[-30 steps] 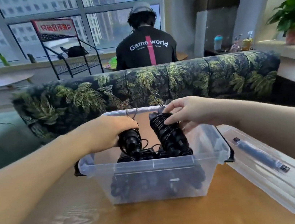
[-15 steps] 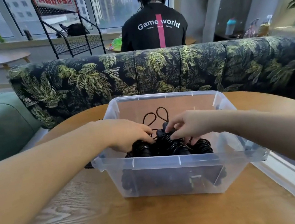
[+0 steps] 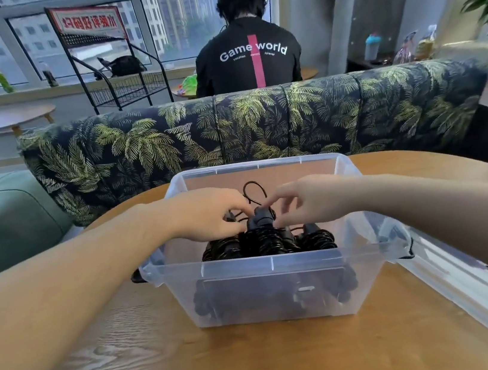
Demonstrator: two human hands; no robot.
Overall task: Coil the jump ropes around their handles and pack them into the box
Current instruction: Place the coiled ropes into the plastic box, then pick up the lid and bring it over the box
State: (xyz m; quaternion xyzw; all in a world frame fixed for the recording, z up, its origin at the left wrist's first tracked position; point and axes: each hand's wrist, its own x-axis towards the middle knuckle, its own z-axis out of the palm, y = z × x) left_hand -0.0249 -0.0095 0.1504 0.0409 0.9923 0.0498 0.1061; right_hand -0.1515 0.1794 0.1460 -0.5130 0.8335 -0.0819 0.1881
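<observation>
A clear plastic box stands on the round wooden table. Several black jump ropes, coiled round their handles, lie side by side inside it, and a loose cord loop sticks up behind them. My left hand reaches in from the left, its fingers curled down and pinching a bit of cord by the middle bundle. Coming in from the right, my right hand has relaxed fingers, and its fingertips touch the top end of the middle handle.
The box's clear lid lies on the table to the right. A leaf-patterned sofa back runs just behind the table, with a person in a black shirt seated beyond it. A green cushion is at left.
The two coiled bundles held above the box a second ago now lie inside it. My hands have followed them down and now meet at the middle handle.
</observation>
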